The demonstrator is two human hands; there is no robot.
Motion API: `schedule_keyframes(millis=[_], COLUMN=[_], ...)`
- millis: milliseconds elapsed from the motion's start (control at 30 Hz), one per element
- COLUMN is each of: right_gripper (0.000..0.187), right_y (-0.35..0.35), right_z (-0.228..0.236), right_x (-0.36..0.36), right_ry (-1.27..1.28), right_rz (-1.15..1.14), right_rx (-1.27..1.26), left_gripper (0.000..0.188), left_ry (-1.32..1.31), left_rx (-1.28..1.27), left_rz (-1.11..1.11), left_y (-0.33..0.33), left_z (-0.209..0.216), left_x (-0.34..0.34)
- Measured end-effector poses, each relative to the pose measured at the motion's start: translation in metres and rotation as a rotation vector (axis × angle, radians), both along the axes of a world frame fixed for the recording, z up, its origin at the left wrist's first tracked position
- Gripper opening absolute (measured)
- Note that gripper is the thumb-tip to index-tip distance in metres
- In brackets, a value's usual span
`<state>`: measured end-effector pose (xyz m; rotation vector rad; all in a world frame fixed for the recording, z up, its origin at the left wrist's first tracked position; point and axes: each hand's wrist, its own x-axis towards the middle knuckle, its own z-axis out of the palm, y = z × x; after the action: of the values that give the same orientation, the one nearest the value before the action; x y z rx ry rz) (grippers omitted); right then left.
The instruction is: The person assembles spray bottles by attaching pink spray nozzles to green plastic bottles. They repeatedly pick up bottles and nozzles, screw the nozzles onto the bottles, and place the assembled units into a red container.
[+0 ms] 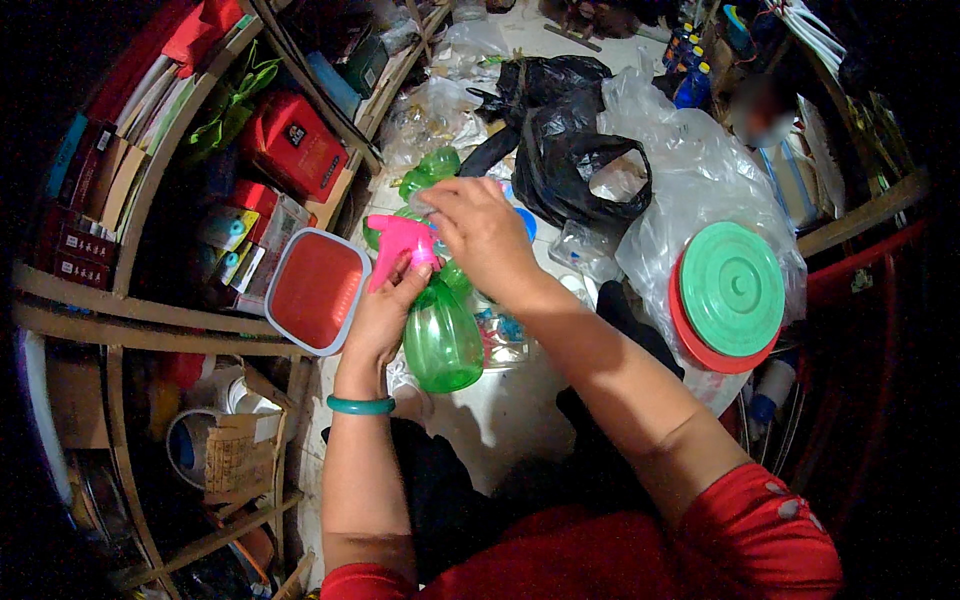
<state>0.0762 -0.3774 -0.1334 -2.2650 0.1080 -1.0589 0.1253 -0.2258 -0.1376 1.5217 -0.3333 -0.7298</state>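
Your left hand (388,305) grips pink sprayer head (402,238), mid-frame.
Green bottle (444,345) slants lower-right; your right hand (482,232), above, pinches clear piece (419,203).

Left hand (382,317) curled in grip; right hand (484,237) pinching, farther forward

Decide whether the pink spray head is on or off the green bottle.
Apparently on: the pink spray head sits atop the green bottle. The left hand partly hides the join; tightness cannot be told.

A red top (580,555) and teal bangle (361,405) are worn with seemingly black trousers (435,475).
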Motion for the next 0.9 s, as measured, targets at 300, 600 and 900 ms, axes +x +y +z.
schedule_keyframes(millis=[300, 600, 900], right_gripper=[0.024, 0.026, 0.026], right_y=[0.006, 0.014, 0.009], right_z=[-0.003, 0.004, 0.007], right_x=[-0.004, -0.006, -0.004], right_ry=[0.067, 0.044, -0.035], right_rz=[0.074, 0.197, 0.130], right_rx=[0.052, -0.036, -0.023], left_gripper=[0.049, 0.050, 0.044], left_ry=[0.112, 0.072, 0.121], left_rx=[-0.054, -0.107, -0.068], left_rz=[0.034, -0.038, -0.020], left_y=[0.002, 0.005, 0.004], left_z=[-0.004, -0.008, 0.003], left_x=[0.006, 0.009, 0.006])
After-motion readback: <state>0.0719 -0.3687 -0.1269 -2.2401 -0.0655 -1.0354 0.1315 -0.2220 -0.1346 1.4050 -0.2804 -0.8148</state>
